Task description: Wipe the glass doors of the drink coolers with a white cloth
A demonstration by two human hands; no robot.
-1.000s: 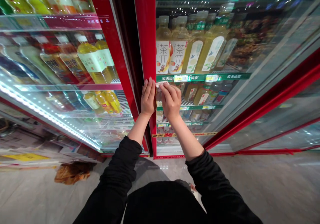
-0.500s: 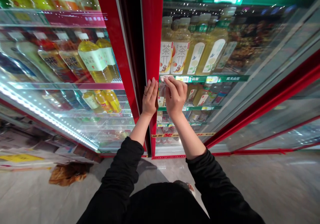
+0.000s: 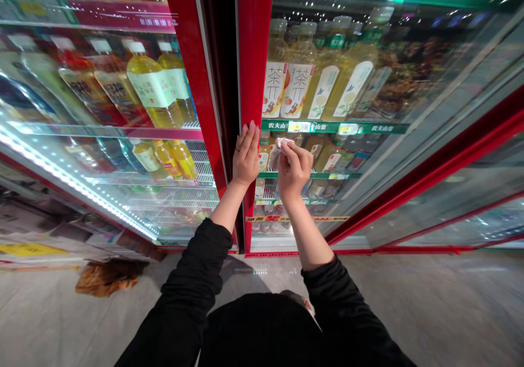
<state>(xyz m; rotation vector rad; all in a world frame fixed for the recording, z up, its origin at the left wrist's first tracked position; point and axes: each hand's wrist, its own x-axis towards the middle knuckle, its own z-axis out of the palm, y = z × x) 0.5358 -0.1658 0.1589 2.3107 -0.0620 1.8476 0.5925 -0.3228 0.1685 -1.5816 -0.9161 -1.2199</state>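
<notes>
My left hand (image 3: 246, 157) lies flat with its fingers stretched out against the red door frame (image 3: 252, 72) of the right-hand drinks fridge. Just to its right, my right hand (image 3: 295, 168) is closed around a crumpled white cloth (image 3: 280, 150), held at the glass door. Whether the cloth presses on the glass is hard to tell. Behind the glass, above the hands, stand bottles of tea (image 3: 295, 86) with white labels. A green shelf strip (image 3: 379, 128) with price tags runs just above the right hand.
A second fridge with a red frame (image 3: 192, 67) stands on the left, full of bottles (image 3: 153, 89). Between the two fridges is a dark gap (image 3: 223, 83). A crumpled brown bag-like thing (image 3: 107, 278) lies on the grey floor (image 3: 442, 301), beside stacked boxes (image 3: 35, 233).
My right hand with the cloth has moved slightly down and to the right, away from the left hand and the shelf strip. The left hand has stayed on the frame.
</notes>
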